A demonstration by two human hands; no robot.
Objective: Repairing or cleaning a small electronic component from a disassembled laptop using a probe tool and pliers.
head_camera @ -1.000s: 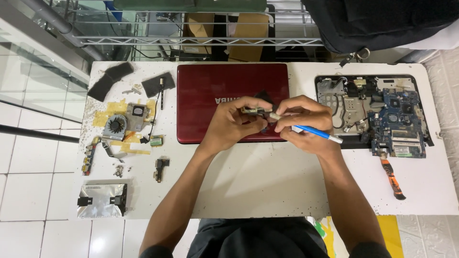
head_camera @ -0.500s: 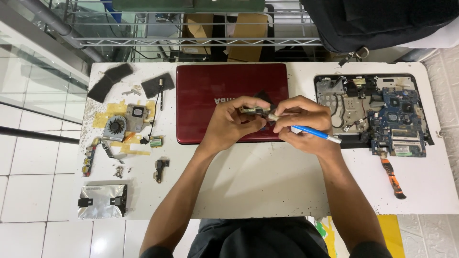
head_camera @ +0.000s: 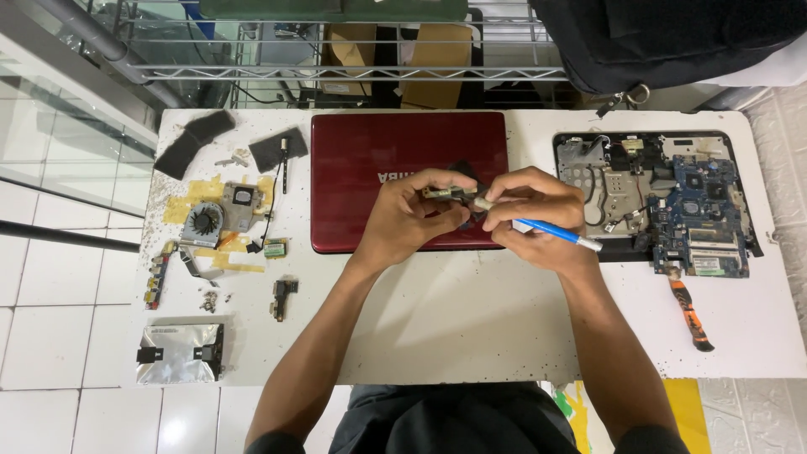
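Nearest on the white counter (head_camera: 471, 336), at the left edge, lies a silver hard drive (head_camera: 180, 353); at the right edge lies an orange-handled tool (head_camera: 691, 313). A little farther, left of the arms, sit a small black connector part (head_camera: 283, 296), a few loose screws (head_camera: 208, 298) and a narrow strip board (head_camera: 156, 276).

Above the middle of the counter, both hands meet over the near edge of a closed red laptop (head_camera: 370, 168). The left hand (head_camera: 412, 220) has its grip pinched on a small circuit board (head_camera: 443, 193), held just above the lid. The right hand (head_camera: 531, 214) is clenched on a blue-handled brush (head_camera: 555, 233), whose pale tip touches the board's right end.

Farther left sit a cooling fan with heatsink (head_camera: 210, 220) on yellow tape, then two black foam pads (head_camera: 195, 139). At the right lies an opened laptop base with its blue motherboard (head_camera: 689, 210) exposed. Beyond the counter stands a wire shelf (head_camera: 336, 71).
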